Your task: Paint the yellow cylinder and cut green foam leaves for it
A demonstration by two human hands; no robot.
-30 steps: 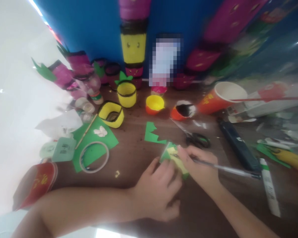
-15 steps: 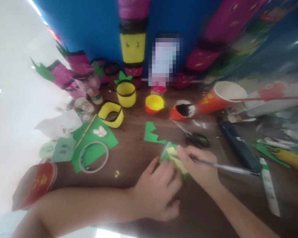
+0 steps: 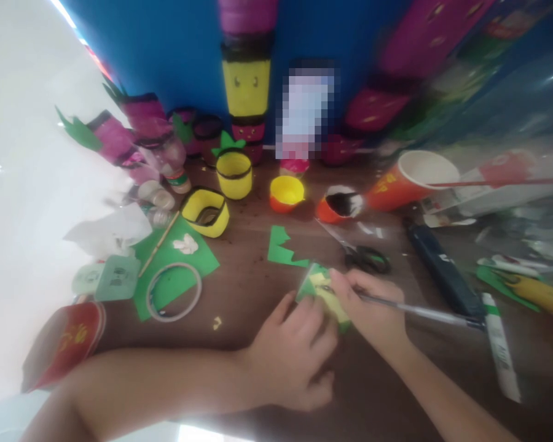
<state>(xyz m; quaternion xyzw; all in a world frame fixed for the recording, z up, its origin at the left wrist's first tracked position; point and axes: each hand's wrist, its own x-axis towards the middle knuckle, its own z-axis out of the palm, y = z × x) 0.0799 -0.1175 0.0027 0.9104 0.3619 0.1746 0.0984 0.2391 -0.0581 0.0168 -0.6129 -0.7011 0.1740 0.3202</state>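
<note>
My right hand (image 3: 373, 307) pinches a slim pen (image 3: 428, 313) with a clear barrel, its tip end pointing left at a small green piece (image 3: 306, 283) with a yellow paper layer (image 3: 336, 303) on it. With bent fingers, my left hand (image 3: 299, 344) holds this piece against the table from the left; its fingertips cover part of it. Just beyond lies a zigzag-cut green paper scrap (image 3: 281, 248). Black-handled scissors (image 3: 371, 259) rest close behind my right hand.
Left are a tape roll (image 3: 198, 293), green paper (image 3: 205, 261) and a thin stick (image 3: 159, 245). Yellow cups (image 3: 234, 178) and small paint cups (image 3: 283, 199) stand behind. To the right lie a dark case (image 3: 442, 267) and a white marker (image 3: 502, 350). A large orange cup (image 3: 391, 184) leans there.
The pen and my right hand have shifted very slightly at the yellow layer. My left hand stays in place on the piece.
</note>
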